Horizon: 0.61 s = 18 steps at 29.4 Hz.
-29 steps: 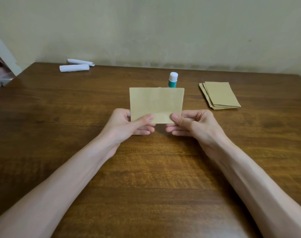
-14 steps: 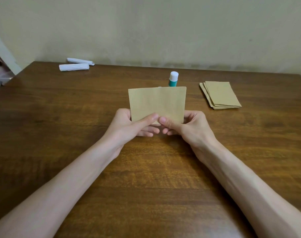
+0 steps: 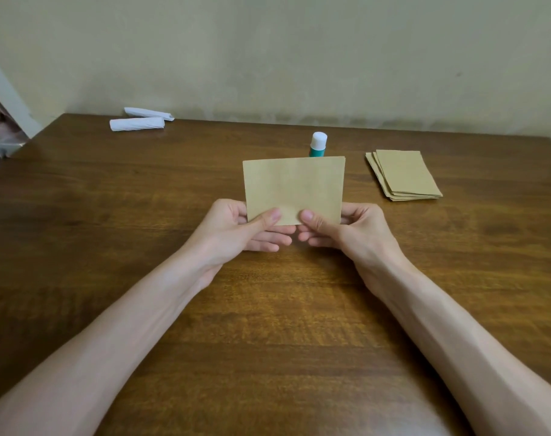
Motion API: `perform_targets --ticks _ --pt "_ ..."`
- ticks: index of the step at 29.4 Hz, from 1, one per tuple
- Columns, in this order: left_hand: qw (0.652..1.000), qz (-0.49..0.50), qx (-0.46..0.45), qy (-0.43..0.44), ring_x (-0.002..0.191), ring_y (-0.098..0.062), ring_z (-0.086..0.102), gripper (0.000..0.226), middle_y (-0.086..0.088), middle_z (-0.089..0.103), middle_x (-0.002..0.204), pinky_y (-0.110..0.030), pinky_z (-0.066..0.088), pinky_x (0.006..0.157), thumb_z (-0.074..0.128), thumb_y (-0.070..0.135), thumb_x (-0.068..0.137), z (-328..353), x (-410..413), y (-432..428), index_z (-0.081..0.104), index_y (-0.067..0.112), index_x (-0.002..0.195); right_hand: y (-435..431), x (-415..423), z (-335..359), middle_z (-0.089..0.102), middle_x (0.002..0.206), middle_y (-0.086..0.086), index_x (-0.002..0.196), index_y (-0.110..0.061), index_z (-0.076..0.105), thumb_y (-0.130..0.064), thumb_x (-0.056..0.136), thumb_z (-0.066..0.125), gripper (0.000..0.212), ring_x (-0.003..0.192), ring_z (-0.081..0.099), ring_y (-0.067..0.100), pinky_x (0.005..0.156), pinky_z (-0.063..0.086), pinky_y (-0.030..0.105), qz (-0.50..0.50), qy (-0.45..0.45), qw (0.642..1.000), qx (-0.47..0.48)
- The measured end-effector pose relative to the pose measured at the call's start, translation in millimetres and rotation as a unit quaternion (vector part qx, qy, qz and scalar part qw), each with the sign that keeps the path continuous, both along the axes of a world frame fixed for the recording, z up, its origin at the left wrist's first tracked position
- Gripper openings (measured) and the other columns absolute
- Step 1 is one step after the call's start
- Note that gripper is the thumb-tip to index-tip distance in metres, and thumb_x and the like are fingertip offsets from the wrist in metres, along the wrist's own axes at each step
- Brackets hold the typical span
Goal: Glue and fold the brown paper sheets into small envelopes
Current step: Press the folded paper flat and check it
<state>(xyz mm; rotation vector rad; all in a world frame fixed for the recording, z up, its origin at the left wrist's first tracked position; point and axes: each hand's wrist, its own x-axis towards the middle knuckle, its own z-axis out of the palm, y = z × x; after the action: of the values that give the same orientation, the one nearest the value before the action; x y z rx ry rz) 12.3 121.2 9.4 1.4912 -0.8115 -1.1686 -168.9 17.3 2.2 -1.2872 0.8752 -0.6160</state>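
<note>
two white paper rolls [image 3: 137, 123] lie far left on the wooden table [image 3: 110, 190]. left hand [image 3: 236, 229] and right hand [image 3: 349, 229] pinch the brown paper sheet's [image 3: 294, 188] lower edge, upright above the table, before the glue stick [image 3: 317, 144]; a stack of brown sheets [image 3: 403, 176] lies right.

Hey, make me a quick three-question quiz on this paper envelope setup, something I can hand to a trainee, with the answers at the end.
1. True or false: the glue stick lies on its side on top of the stack of brown sheets.
2. The left hand and the right hand are both at the lower edge of the brown sheet. Which of them pinches it? A) left only B) right only C) both
3. Fill in: from the person's side, the stack of brown sheets lies to the ___ of the held brown sheet.

Key: 1 false, it stands upright on the table, behind the held sheet. 2 C. 3 right.
</note>
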Motion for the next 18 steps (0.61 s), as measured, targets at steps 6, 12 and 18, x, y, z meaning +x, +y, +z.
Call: perform_targets --ticks 6,12,18 --pt "1.000 -0.004 0.006 0.003 0.096 -0.020 0.079 0.031 -0.007 0.081 0.101 -0.027 0.064 0.081 0.069 0.029 0.096 -1 3 -1 0.063 0.016 0.123 -5 -7 6 0.081 0.096 0.016 0.114 -0.002 0.078 -0.020 0.089 0.080 0.031 0.096 0.079 0.028 0.083 0.065 0.030 0.010 0.000 1.000 0.019" --pt "1.000 -0.002 0.008 0.002 0.097 -0.021 0.079 0.039 -0.007 0.081 0.104 -0.028 0.064 0.082 0.068 0.029 0.097 -1 7 -2 0.062 0.010 0.130 -11 -14 9 0.080 0.097 0.018 0.109 0.000 0.079 -0.016 0.091 0.077 0.024 0.096 0.079 0.026 0.084 0.065 0.032 0.013 0.006 0.999 0.032" --pt "1.000 0.008 -0.005 -0.001 0.099 -0.020 0.078 0.038 -0.007 0.081 0.104 -0.028 0.064 0.083 0.065 0.025 0.100 -3 6 -2 0.063 0.005 0.132 -13 -15 9 0.081 0.102 0.014 0.113 -0.004 0.078 -0.019 0.091 0.078 0.027 0.099 0.079 0.024 0.086 0.065 0.033 0.011 0.013 1.000 0.026"
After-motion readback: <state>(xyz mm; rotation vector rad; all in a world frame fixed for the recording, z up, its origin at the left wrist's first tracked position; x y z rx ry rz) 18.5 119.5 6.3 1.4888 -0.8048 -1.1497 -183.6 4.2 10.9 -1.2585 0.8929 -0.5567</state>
